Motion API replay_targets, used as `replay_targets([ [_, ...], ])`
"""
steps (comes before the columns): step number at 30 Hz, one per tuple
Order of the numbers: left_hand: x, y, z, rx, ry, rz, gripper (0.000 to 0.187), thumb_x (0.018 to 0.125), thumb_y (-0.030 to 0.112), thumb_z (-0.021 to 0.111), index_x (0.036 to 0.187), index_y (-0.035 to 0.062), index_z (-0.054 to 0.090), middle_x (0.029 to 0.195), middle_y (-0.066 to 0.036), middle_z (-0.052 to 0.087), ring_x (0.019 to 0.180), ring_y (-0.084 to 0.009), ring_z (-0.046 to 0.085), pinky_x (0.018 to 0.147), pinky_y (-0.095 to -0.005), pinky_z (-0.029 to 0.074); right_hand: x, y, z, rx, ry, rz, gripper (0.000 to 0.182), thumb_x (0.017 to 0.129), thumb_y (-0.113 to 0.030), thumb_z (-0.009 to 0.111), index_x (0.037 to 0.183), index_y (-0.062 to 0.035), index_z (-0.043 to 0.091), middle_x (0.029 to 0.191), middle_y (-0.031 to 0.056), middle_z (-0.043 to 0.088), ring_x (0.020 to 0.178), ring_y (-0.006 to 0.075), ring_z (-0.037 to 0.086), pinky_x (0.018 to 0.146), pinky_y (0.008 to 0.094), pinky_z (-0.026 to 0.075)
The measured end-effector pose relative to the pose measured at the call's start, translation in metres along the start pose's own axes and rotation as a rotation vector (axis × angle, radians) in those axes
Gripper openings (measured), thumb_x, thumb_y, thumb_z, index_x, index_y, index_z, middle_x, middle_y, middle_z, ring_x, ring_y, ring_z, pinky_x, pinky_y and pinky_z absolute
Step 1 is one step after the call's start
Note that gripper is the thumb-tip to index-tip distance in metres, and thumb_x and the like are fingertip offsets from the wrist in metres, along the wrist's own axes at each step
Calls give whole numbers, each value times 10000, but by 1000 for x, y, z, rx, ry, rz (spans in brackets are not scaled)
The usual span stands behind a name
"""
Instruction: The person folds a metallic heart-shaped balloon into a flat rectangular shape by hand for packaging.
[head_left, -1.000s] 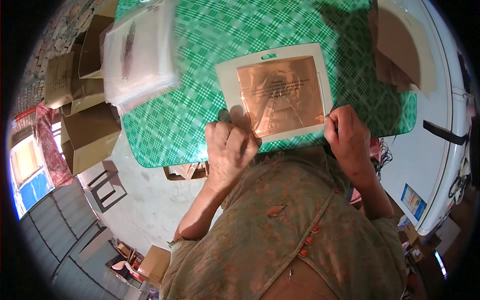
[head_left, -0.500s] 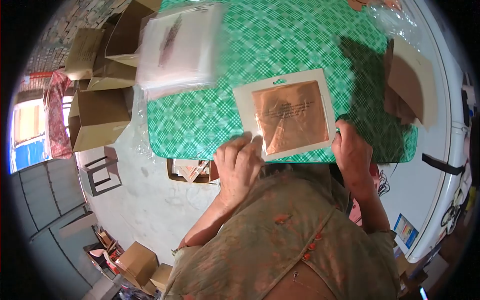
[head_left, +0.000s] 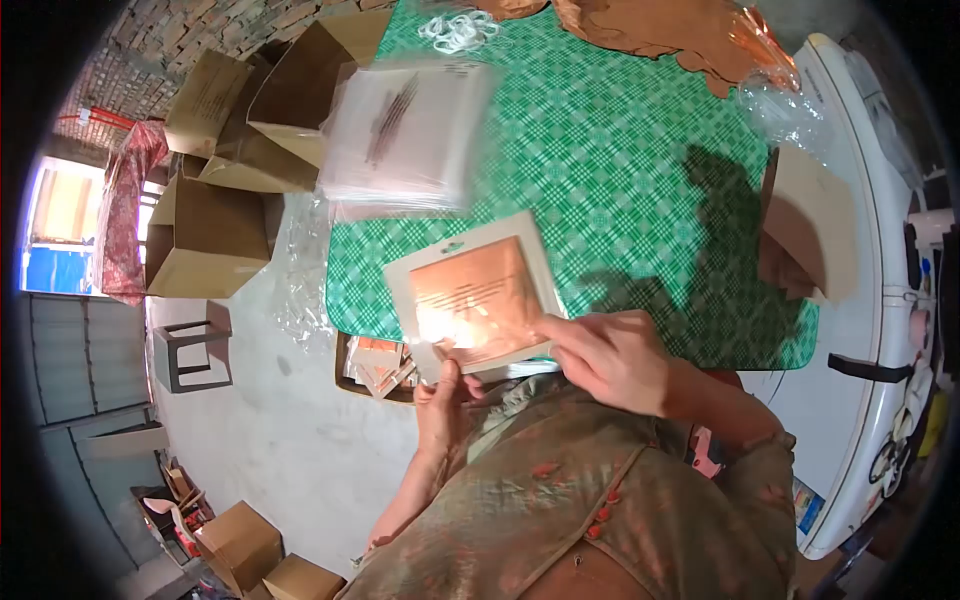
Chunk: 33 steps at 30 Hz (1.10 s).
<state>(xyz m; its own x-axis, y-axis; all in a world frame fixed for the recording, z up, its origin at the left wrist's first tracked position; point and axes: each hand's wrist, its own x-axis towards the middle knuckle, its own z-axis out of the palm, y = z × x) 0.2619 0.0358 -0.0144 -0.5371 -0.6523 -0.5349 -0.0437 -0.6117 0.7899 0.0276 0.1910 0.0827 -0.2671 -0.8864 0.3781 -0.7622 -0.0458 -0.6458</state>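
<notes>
- The packet [head_left: 473, 303], a pale square card with a copper-coloured sheet under clear film, is held just above the near left edge of the green checked table [head_left: 620, 170].
- It is tilted: its hang-hole edge points far and a little left, toward the stack of clear bags [head_left: 405, 135], and its near edge hangs over the table's rim toward the person.
- Being close to square, it has no clear long axis; the lines of print across the copper sheet run left to right, rising toward the right.
- The left hand [head_left: 440, 392] is below the table edge, closed in a pinch on the packet's near left corner.
- The right hand [head_left: 610, 355] is loosely curled, its fingers [head_left: 556, 328] pressed on the packet's near right corner; whether the thumb clamps from below cannot be told.
- Far of the packet, the stack of clear bags lies just beyond its top edge, blurred, overhanging the table's left side.
- To the right, the tablecloth is bare out to a brown card stack [head_left: 805, 235] at the right edge.
- At the far edge lie copper-coloured sheets [head_left: 670, 30] and white bands [head_left: 458, 28].
- Off the left side, open cardboard boxes [head_left: 215, 170] stand on the concrete floor, and a box of packets [head_left: 378, 360] sits under the near table edge.
</notes>
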Motion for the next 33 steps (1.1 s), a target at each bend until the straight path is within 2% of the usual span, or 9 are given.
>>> replay_targets([
  [4,41,-44,-84,-60,28,117,297,1099,352,653,1069,62,708,845,-62,739,719,-160,676,657,-308,507,29,-62,-78,54,-282,-193,415,901,-195,746,1304,-126,675,691,31,621,537,171,592,493,342,482],
  [9,76,-102,-197,-249,366,29,280,1079,391,660,1057,113,688,926,-22,740,792,-132,663,691,-287,485,25,-82,-68,726,136,-552,669,1045,-240,708,1647,-376,449,762,-15,534,507,128,449,439,278,322],
  [17,99,-107,-279,109,581,-22,364,1003,529,737,1084,176,697,998,10,763,870,-108,688,740,-304,462,35,-84,-70,1502,-282,-362,358,1048,-104,674,1337,-282,788,677,-19,505,467,110,419,438,260,288],
  [20,111,-116,-294,181,508,-114,432,997,569,722,1137,162,686,960,5,751,880,-124,701,740,-352,505,38,-68,-72,1416,-346,-434,282,1048,-213,714,1315,-226,803,735,14,562,522,140,495,455,265,359],
  [24,142,-121,-309,210,474,-325,596,984,650,692,1291,149,590,969,-56,738,842,-171,713,643,-386,524,22,-16,-59,1073,-261,-327,157,944,-201,736,894,-52,722,678,-4,597,586,158,570,544,347,468],
  [28,183,-152,-352,336,798,-250,789,944,657,742,1499,174,458,1351,-119,591,1104,-334,613,736,-527,561,48,28,-72,216,199,439,174,975,-11,625,1081,-23,763,707,-5,639,633,55,566,608,270,474],
  [30,201,-145,-359,448,881,-78,772,978,532,759,1576,186,416,1324,-116,596,1104,-350,606,745,-543,593,66,90,-77,120,443,457,160,1005,-45,637,1103,-20,762,709,8,613,690,34,558,641,274,477],
  [31,187,-114,-324,425,865,-115,754,995,461,758,1557,53,465,1446,-194,590,1215,-381,632,743,-503,656,74,133,-82,5,539,412,157,1011,-82,654,1115,-28,758,715,27,627,678,78,592,631,294,483],
  [33,198,-89,-324,477,831,-47,619,1006,387,753,1481,47,548,1375,-148,633,1102,-343,674,701,-464,640,90,207,-100,-207,658,327,174,1016,-131,658,1124,-31,750,763,86,681,692,212,670,643,362,519],
])
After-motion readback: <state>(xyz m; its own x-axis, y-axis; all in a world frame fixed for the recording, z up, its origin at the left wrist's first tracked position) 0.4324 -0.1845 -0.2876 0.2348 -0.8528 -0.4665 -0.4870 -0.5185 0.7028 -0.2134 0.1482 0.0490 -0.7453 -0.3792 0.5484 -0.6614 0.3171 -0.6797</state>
